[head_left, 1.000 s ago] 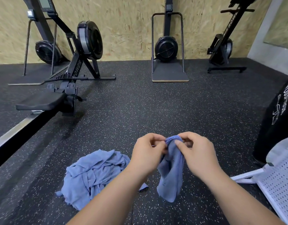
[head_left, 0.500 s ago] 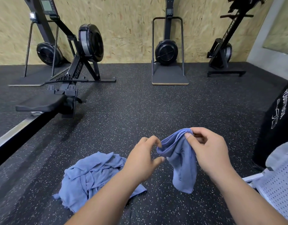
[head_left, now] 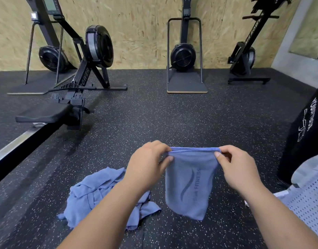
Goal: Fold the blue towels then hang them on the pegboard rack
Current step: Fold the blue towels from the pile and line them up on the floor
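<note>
Left hand [head_left: 147, 169] and right hand [head_left: 239, 169] pinch the top corners of a doubled blue towel [head_left: 189, 184] hanging taut; a loosened pinch would likely undo the fold.

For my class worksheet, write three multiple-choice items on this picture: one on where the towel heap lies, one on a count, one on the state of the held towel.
1. Where does the heap of towels lie?
A. on the floor, left of the held towel
B. on a table
C. in a basket

2. How many hands pinch the held towel?
A. none
B. one
C. two

3. How does the held towel hang?
A. balled up
B. top edge pulled taut, cloth hanging flat
C. spread on the ground

Key:
1 A, the heap sits on the speckled floor beside it.
2 C, the left hand and right hand each pinch a top corner.
3 B, its edge runs straight between them.
</note>
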